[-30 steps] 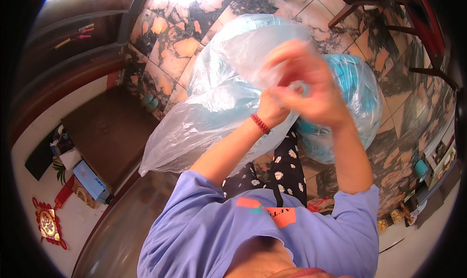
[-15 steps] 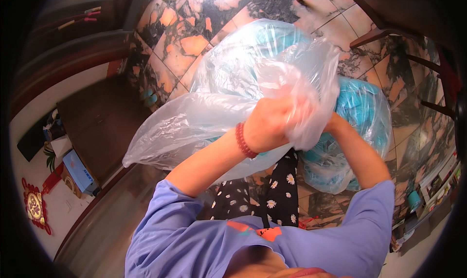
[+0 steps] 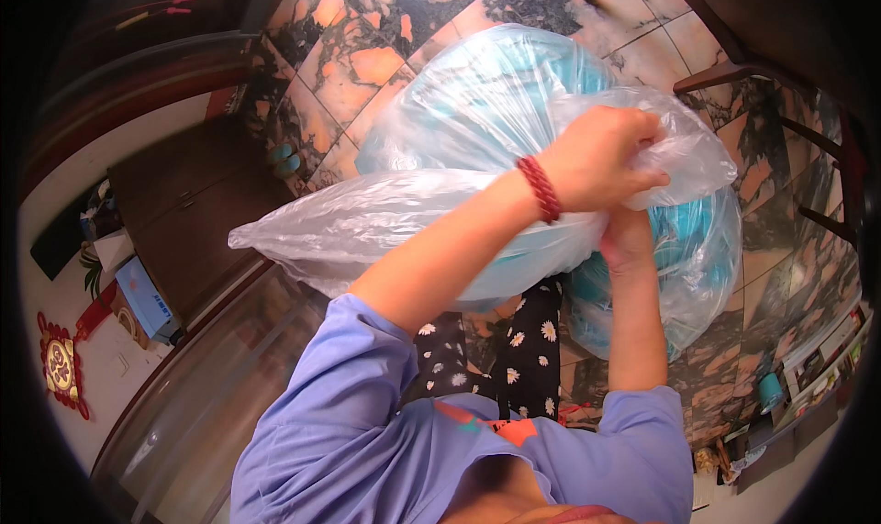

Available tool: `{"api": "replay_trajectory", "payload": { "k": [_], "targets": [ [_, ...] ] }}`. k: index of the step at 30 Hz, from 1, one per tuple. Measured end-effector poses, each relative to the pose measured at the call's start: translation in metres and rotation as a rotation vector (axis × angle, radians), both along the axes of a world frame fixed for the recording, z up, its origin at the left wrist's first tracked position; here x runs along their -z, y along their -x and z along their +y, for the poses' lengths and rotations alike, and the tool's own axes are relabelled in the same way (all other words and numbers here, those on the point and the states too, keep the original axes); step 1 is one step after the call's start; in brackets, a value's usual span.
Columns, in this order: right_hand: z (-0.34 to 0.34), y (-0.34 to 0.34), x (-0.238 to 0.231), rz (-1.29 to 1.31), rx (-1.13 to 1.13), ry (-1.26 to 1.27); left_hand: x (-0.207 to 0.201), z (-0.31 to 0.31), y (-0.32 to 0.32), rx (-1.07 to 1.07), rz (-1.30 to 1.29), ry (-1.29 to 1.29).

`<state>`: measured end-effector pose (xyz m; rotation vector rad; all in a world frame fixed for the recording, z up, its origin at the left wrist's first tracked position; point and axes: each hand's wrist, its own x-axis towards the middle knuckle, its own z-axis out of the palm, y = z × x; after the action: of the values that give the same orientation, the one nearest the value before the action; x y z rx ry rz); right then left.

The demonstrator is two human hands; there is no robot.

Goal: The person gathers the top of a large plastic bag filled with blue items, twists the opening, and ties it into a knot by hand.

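Observation:
A large clear plastic bag (image 3: 459, 93) with blue-green contents bulges in front of me, its loose corner stretching out to the left. My left hand (image 3: 606, 157), with a red beaded bracelet (image 3: 539, 189) at the wrist, has its fingers curled on the bag's gathered top, which puffs out to the right. Just below it, my right hand (image 3: 629, 239) is closed round the bunched plastic; its fingertips are hidden behind the bag and my left hand. A second clear bag (image 3: 707, 258) with bright turquoise contents rests on the floor beside my right forearm.
Marbled tiles (image 3: 353, 74) cover the floor. Dark wooden chair legs (image 3: 716, 76) stand at the far right. A brown cabinet (image 3: 174, 221) and a light blue box (image 3: 144, 295) are on the left, near a pair of slippers (image 3: 284, 160). A cluttered shelf (image 3: 808, 386) lines the right.
Both hands have shifted, my left one up and to the right. The bag's neck is now pulled tighter into folds, and its top has swung to the right.

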<state>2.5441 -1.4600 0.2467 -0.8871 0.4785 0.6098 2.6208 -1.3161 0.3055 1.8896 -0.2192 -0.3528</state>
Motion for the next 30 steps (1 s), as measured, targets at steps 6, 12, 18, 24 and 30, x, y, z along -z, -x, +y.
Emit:
{"api": "replay_trajectory", "payload": {
  "k": [6,12,18,24,30],
  "targets": [
    [-0.003,-0.012,-0.014,-0.371,0.008,-0.263,0.019,0.034,0.078,-0.027,-0.096,0.02],
    [0.016,0.039,-0.009,-0.216,0.123,0.101,0.09,0.003,0.069,-0.128,-0.3,-0.351],
    [0.04,0.026,0.018,-0.987,-0.596,0.591,0.17,0.008,0.098,-0.148,0.196,0.154],
    [0.02,-0.019,0.033,-0.679,-0.793,0.628,0.188,0.017,0.106,-0.2,0.411,0.365],
    [0.017,-0.046,0.074,-0.981,-0.875,0.922,0.168,0.014,0.099,-0.368,0.129,0.053]
  ]
}}
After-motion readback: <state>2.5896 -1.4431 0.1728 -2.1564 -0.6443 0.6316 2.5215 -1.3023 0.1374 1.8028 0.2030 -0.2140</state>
